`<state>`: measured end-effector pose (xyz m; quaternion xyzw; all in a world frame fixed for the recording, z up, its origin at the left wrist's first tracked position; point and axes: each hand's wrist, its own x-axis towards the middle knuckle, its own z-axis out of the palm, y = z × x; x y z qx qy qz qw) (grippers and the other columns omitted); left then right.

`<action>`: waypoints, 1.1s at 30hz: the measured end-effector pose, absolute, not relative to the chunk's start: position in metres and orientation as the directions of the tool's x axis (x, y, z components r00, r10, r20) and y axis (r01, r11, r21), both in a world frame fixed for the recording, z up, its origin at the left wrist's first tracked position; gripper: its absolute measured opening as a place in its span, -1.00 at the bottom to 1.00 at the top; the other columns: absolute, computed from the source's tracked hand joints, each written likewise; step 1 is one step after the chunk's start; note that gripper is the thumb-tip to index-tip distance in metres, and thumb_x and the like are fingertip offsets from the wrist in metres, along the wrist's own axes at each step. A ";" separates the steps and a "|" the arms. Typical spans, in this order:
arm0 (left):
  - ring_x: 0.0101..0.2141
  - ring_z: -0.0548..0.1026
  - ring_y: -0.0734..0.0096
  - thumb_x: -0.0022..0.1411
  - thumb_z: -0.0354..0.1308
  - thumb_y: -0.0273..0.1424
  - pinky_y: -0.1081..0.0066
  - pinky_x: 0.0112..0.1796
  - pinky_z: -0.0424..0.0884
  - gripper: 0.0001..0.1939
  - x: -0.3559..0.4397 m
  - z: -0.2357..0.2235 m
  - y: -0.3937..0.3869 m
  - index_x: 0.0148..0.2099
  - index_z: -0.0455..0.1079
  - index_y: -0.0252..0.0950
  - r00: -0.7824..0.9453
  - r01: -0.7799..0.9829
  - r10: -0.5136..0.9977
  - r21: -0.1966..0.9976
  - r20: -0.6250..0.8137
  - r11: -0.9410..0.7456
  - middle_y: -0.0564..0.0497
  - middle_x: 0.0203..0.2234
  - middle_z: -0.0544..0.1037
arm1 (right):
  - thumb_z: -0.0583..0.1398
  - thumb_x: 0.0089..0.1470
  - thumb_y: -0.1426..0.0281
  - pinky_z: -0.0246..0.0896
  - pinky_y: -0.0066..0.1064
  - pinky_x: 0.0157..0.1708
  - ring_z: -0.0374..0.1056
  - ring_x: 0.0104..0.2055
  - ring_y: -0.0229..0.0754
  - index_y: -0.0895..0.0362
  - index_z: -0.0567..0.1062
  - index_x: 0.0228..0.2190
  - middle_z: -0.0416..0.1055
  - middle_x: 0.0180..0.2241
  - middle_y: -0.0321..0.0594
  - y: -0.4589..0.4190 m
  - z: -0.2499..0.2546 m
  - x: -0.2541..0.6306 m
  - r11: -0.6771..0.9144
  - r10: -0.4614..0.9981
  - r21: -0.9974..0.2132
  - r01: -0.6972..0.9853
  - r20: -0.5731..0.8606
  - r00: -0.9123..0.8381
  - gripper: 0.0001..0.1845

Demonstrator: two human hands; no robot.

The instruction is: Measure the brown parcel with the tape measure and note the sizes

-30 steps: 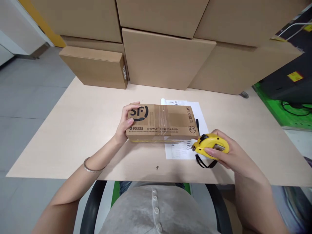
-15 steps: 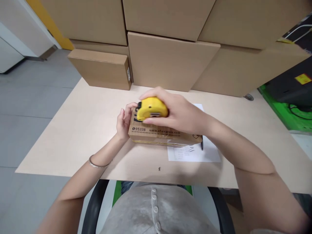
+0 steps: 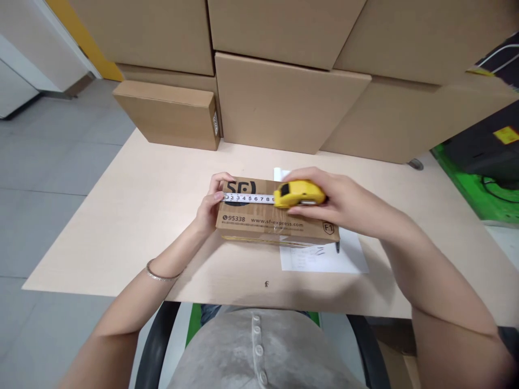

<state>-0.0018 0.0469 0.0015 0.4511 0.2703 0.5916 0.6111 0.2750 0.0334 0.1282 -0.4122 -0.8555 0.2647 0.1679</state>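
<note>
A small cardboard box (image 3: 259,222) with black print lies in front of me. My left hand (image 3: 210,204) is closed around its left end, the thumb pressing the tip of the measuring blade at the box's edge. From there the white blade (image 3: 252,199), marked with black numbers, runs to the right across the box top. My right hand (image 3: 330,202) grips the yellow tape measure (image 3: 298,194) over the right part of the box; the palm side is hidden. Partly under the box is a white sheet of paper (image 3: 324,259), with a dark pen (image 3: 338,247) by the box's right corner.
Large cardboard boxes (image 3: 279,102) stand stacked along the back of the table (image 3: 162,189). A flat brown box (image 3: 166,119) leans upright at the back left. Dark equipment on a green surface (image 3: 458,189) is at the right. The table's front edge lies close to my body.
My right hand has moved the tape measure to the right along the box, drawing out the blade. My left thumb has come down on the blade's tip.
</note>
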 end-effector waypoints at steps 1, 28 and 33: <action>-0.31 0.48 0.21 0.08 0.27 -0.13 0.24 -0.28 0.38 -0.69 -0.002 0.003 0.047 -0.14 0.39 -0.10 0.166 -0.484 0.967 0.870 0.195 -0.092 0.06 -0.33 0.52 | 0.31 0.25 0.08 0.39 -0.18 -0.04 0.53 0.01 0.05 -0.11 0.45 0.18 0.56 0.10 -0.18 0.029 0.127 0.291 0.490 0.819 -0.593 0.639 0.063 -0.570 -0.49; -0.28 0.51 0.21 0.09 0.29 -0.14 0.25 -0.27 0.43 -0.74 -0.005 0.004 0.047 -0.18 0.47 -0.10 0.135 -0.463 0.976 0.882 0.168 -0.088 0.06 -0.33 0.56 | 0.38 0.11 -0.01 0.37 -0.21 -0.32 0.48 -0.30 -0.01 -0.15 0.50 0.14 0.60 -0.13 -0.19 0.008 0.134 0.353 0.333 0.935 -0.551 0.765 0.087 -0.345 -0.40; -0.27 0.53 0.18 0.13 0.26 -0.13 0.20 -0.21 0.46 -0.73 -0.001 0.006 0.044 -0.15 0.43 -0.10 0.136 -0.484 0.973 0.870 0.184 -0.097 0.05 -0.31 0.57 | 0.29 0.22 -0.02 0.30 -0.23 -0.28 0.52 -0.21 0.05 -0.04 0.46 0.11 0.63 -0.12 -0.18 0.031 0.144 0.278 0.461 0.850 -0.488 0.741 0.003 -0.526 -0.46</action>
